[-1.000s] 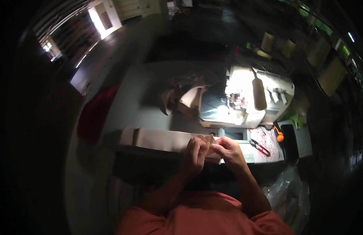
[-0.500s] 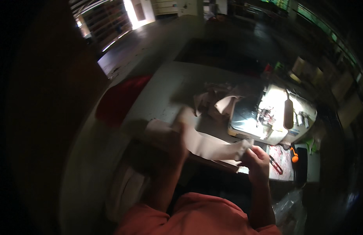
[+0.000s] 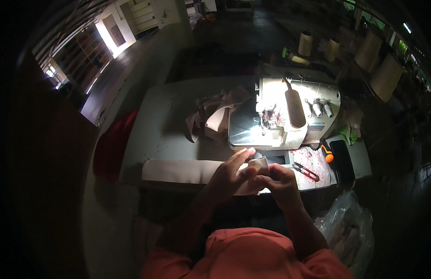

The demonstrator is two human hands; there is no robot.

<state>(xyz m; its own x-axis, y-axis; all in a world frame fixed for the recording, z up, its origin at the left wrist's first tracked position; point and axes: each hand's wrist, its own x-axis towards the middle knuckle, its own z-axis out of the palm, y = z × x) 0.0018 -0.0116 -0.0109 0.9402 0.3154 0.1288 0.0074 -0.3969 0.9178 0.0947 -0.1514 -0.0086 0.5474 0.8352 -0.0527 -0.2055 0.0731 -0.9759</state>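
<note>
A dark, flat phone-like slab (image 3: 342, 160) lies screen-up at the right end of the bench (image 3: 169, 135), just beside the sewing machine (image 3: 290, 116). A crumpled clear plastic bag (image 3: 348, 230) sits below the bench's near right corner.

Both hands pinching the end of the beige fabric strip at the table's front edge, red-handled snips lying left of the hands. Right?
Not quite. The head view shows the left hand and right hand pinching the end of the beige fabric strip at the table's front edge, but the red-handled snips lie right of the hands, not left.
</note>
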